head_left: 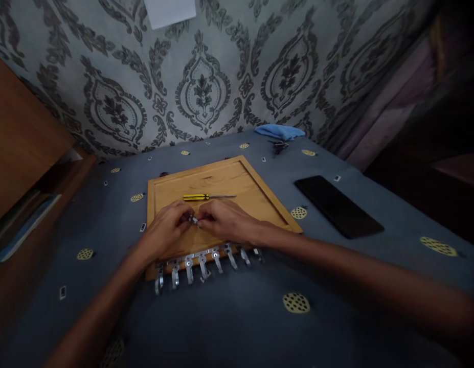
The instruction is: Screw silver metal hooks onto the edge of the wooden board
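Above the wooden framed board point(209, 179), my left hand point(171, 221) and my right hand point(221, 217) meet with bent, pinching fingers. Between their fingertips is a small shiny metal piece point(194, 220), too small and partly covered for me to tell its kind. Just beyond the hands, a screwdriver point(209, 197) with a yellow and black handle lies on the board, its shaft pointing right. A row of silver metal hooks point(202, 265) runs along the board's near edge, below my wrists. My right forearm crosses over the board's right part.
A black tablet-like slab point(338, 205) lies to the right on the blue patterned cloth point(255, 317). Toward the patterned wall are a blue cloth point(280, 132) and a dark tool point(278, 146), perhaps pliers. Wooden furniture point(25, 122) borders the left side.
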Available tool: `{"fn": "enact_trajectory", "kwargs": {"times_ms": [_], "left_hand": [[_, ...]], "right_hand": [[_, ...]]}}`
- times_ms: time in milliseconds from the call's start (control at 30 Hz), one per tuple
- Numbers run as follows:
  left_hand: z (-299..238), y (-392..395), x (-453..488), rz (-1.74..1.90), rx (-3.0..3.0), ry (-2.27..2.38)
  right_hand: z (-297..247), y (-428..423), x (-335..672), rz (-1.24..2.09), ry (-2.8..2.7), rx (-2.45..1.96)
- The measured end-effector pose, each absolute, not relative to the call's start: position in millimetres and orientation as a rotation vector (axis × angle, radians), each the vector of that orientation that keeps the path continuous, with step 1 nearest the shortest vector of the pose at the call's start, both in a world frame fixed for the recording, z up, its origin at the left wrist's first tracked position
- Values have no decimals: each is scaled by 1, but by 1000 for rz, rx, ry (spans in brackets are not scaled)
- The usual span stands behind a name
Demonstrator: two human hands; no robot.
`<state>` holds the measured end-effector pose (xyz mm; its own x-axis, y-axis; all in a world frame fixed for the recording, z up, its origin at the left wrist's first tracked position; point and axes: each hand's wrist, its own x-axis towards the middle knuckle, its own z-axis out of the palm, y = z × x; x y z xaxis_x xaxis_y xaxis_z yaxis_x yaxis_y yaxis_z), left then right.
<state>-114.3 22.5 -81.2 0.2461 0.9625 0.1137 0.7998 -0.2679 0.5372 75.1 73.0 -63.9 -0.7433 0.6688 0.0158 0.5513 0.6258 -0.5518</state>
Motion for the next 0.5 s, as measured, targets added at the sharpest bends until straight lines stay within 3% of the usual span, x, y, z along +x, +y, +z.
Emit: {"fn": "enact_trajectory", "kwargs": {"times_ms": [500], "left_hand": [[-86, 25, -122, 615, 2123, 1569]], "right_hand": [[-74, 97, 111, 952, -2422, -1153]]}}
